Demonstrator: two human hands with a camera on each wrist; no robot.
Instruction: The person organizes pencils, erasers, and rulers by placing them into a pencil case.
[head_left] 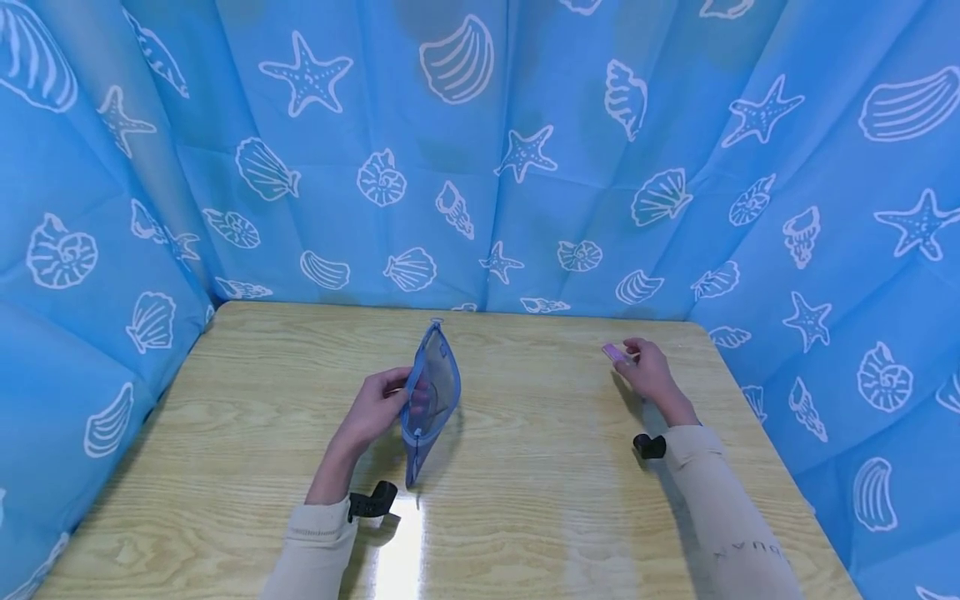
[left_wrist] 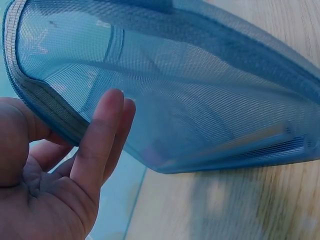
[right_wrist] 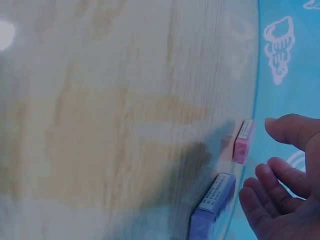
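Observation:
My left hand (head_left: 377, 408) pinches the side rim of a blue mesh zip pouch (head_left: 447, 385), which stands upright with its mouth spread. In the left wrist view, two straight fingers lie against the mesh beside the zipper edge. Long thin items (left_wrist: 260, 142) show blurred through the mesh along the bottom. Over at the right, my right hand (head_left: 648, 371) reaches to a small pink box (head_left: 615, 353) near the table's far edge. The right wrist view shows thumb and fingers apart around nothing, close to the pink box (right_wrist: 243, 142) and a larger purple box (right_wrist: 214, 202).
The wood-grain table (head_left: 525, 467) ends at a blue curtain (head_left: 465, 150) with white shell and starfish prints, which hangs behind and on both sides. Black wrist cameras sit on both wrists, the left one (head_left: 375, 500) near the pouch's lower end.

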